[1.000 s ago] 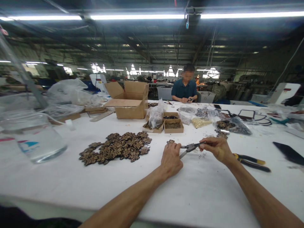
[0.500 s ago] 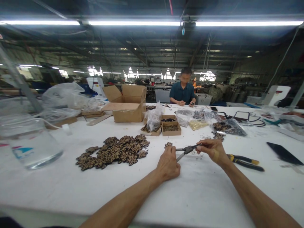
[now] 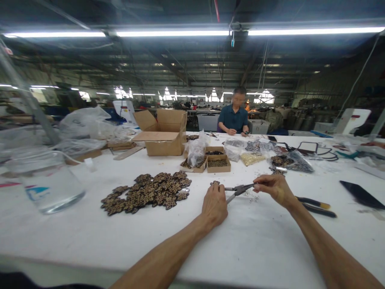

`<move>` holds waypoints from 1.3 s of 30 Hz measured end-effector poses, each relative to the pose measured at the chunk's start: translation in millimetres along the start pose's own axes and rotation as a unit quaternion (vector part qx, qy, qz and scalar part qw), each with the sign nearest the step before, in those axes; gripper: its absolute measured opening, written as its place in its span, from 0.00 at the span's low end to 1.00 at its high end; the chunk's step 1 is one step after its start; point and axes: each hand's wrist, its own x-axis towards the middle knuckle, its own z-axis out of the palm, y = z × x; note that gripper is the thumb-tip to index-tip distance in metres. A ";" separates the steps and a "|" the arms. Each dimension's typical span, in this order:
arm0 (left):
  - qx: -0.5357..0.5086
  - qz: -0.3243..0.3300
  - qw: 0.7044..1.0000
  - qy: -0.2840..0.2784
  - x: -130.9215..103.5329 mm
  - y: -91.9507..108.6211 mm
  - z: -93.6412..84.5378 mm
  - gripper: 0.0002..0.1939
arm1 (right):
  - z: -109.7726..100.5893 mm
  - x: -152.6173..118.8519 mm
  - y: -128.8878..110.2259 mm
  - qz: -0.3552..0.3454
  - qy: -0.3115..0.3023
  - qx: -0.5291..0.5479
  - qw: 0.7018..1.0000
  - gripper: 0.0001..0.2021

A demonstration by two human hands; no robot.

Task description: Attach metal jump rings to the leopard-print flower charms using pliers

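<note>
My left hand is closed around the handles of grey pliers, whose jaws point right. At the jaw tips my right hand makes a pinch; whatever is between its fingers is too small to make out. Just beyond my left hand lies a single leopard-patterned piece, partly hidden. A heap of the same dark-edged, flower-shaped pieces spreads over the table to the left. A second pair of pliers with black and yellow handles rests beside my right wrist, partly covered by it.
Small cardboard trays of metal bits stand beyond my hands, near an open carton. Left is a large clear jar. Plastic bags and a dark flat tablet-like slab lie right. A co-worker sits opposite.
The view has shifted slightly, so the table's contents appear a little further right. Both hands keep the same hold around the pliers.
</note>
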 end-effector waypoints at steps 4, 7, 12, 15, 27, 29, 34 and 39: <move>0.034 0.010 0.999 0.026 3.5 -0.3 -2.9 0.20 | -4.2 -0.9 0.5 -0.011 -0.008 -0.023 1.000 0.15; 0.054 0.015 0.998 0.041 5.8 -1.2 -5.0 0.18 | -5.7 -0.3 3.9 -0.022 -0.011 -0.031 0.999 0.15; 0.067 0.011 0.997 0.028 7.9 0.0 -4.6 0.16 | -7.7 1.2 11.0 -0.010 -0.011 -0.023 1.000 0.16; 0.069 0.002 0.998 0.011 8.4 2.1 -4.8 0.16 | -7.7 1.5 13.6 -0.005 -0.008 -0.014 1.000 0.18; 0.043 -0.009 0.999 -0.020 9.0 4.4 -7.6 0.16 | -5.8 0.0 12.2 0.003 -0.003 0.010 1.000 0.17; 0.042 -0.008 0.999 -0.023 9.5 4.4 -7.0 0.16 | -5.1 -0.4 10.5 0.004 -0.002 0.012 1.000 0.17; 0.048 -0.006 0.999 -0.022 9.9 4.4 -5.5 0.16 | -3.5 -1.0 8.6 0.009 0.002 0.012 1.000 0.19; 0.039 -0.015 0.999 -0.027 9.7 4.2 -4.5 0.16 | -3.0 -1.1 8.9 0.010 0.005 0.008 1.000 0.21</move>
